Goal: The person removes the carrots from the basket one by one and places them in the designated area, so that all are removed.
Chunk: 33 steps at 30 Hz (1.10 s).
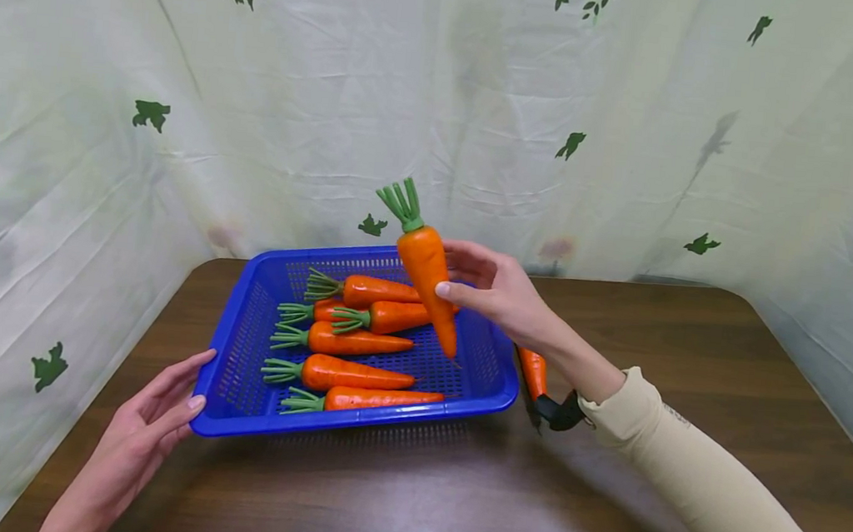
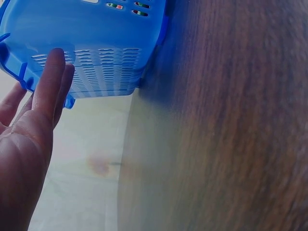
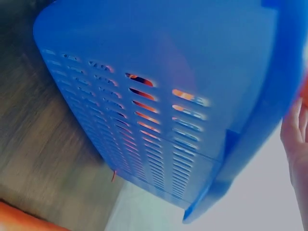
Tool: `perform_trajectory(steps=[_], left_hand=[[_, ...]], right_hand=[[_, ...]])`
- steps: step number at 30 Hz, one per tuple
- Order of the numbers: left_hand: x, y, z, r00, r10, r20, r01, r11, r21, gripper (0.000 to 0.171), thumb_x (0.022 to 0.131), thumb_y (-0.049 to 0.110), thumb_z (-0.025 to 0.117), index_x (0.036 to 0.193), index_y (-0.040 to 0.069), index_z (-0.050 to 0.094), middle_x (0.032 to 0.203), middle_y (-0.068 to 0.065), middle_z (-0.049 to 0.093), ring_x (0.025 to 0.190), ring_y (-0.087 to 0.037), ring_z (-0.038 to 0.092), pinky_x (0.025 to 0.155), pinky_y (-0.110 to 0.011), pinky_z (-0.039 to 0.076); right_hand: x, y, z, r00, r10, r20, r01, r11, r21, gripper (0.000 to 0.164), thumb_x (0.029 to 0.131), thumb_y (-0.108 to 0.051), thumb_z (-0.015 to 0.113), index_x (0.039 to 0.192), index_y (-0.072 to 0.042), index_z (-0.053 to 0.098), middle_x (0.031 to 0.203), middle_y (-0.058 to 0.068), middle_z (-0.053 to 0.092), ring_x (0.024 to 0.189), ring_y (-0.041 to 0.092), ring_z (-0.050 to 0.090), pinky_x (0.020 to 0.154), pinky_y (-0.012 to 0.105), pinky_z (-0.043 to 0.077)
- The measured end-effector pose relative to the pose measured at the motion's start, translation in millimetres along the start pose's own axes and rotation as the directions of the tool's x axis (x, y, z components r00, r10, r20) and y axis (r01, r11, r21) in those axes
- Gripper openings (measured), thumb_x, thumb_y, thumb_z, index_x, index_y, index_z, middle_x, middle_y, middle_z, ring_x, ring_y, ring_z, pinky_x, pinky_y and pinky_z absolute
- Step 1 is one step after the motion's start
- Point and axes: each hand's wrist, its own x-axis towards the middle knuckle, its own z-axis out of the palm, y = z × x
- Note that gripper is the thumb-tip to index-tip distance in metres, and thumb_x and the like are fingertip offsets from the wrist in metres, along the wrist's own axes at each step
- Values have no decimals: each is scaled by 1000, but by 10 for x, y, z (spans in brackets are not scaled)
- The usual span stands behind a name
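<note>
My right hand (image 1: 502, 297) holds a carrot (image 1: 426, 266) between thumb and fingers over the right part of a blue plastic basket (image 1: 219, 367). Its green stalks point up and its orange tip slants down to the right. Several more carrots (image 1: 358, 375) lie in the basket, stalks to the left. At the basket's near left corner my left hand (image 1: 138, 435) grips the rim, with the thumb on the edge. The left wrist view shows the fingers (image 2: 50, 79) along the outside of the basket. Only part of the right hand (image 3: 298, 139) shows past the rim in the right wrist view.
Another orange carrot (image 1: 533, 373) lies on the brown wooden table (image 1: 393, 497), right of the basket and partly hidden by the right forearm. Against the wrist is a black curved piece (image 1: 559, 412). A pale curtain (image 1: 319, 107) with green prints hangs behind the table.
</note>
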Motion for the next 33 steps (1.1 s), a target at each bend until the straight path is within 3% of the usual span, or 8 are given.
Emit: perform_trajectory(steps=[6, 12, 20, 33], left_hand=[[-3, -1, -5, 1000, 2, 2, -2, 1000, 1, 52, 104, 4, 44, 154, 13, 33, 145, 4, 42, 122, -6, 54, 88, -27, 53], [-3, 4, 6, 1000, 5, -2, -5, 1000, 2, 52, 104, 4, 44, 154, 13, 34, 145, 5, 42, 122, -5, 54, 87, -27, 53], [6, 22, 22, 1000, 13, 0, -13, 1000, -6, 51, 104, 3, 44, 153, 12, 34, 144, 5, 44, 122, -6, 54, 87, -28, 53], [17, -2, 6, 1000, -21, -21, 21, 1000, 5, 52, 104, 6, 46, 153, 15, 34, 143, 5, 42, 120, -4, 55, 86, -28, 54]], right_hand=[[-101, -63, -68, 992, 43, -118, -44, 999, -1, 51, 91, -5, 68, 139, -1, 52, 129, 16, 59, 113, 29, 60, 90, 36, 53], [-230, -107, -165, 981, 77, -178, -77, 997, 8, 50, 92, -6, 66, 140, -3, 51, 130, 17, 58, 114, 29, 60, 86, 33, 54], [-430, -120, -307, 969, 82, -232, -97, 994, -54, 51, 93, -10, 68, 141, -3, 51, 131, 16, 58, 114, 27, 60, 90, 33, 53], [-705, -32, -471, 956, 76, -284, -94, 994, -50, 51, 93, -2, 65, 141, 3, 48, 127, 14, 59, 112, 22, 62, 91, 31, 52]])
